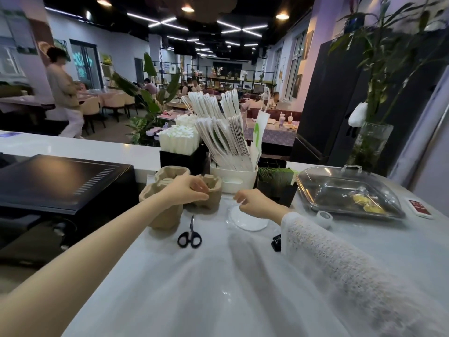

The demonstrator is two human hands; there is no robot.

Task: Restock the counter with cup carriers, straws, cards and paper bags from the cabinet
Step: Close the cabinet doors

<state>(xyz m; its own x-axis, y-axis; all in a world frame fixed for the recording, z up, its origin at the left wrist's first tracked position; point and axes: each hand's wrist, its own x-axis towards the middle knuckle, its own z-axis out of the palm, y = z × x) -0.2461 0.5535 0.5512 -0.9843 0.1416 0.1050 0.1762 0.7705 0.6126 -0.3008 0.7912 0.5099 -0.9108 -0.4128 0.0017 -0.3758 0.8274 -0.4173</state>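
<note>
Cup carriers (170, 198): brown moulded-pulp stack, standing on the white counter (218, 276) just right of the black register screen (60, 181). Left hand (188, 192) grips the stack's upper rim, fingers curled over it. Right hand (255, 203) hovers loosely curled, holding nothing, above a clear-wrapped pack of white round lids (247, 218). Scissors (190, 235) lie in front of the carriers. Behind: straws (176, 142) in a black box, paper bags (226, 132) upright in a white bin (234, 181).
</note>
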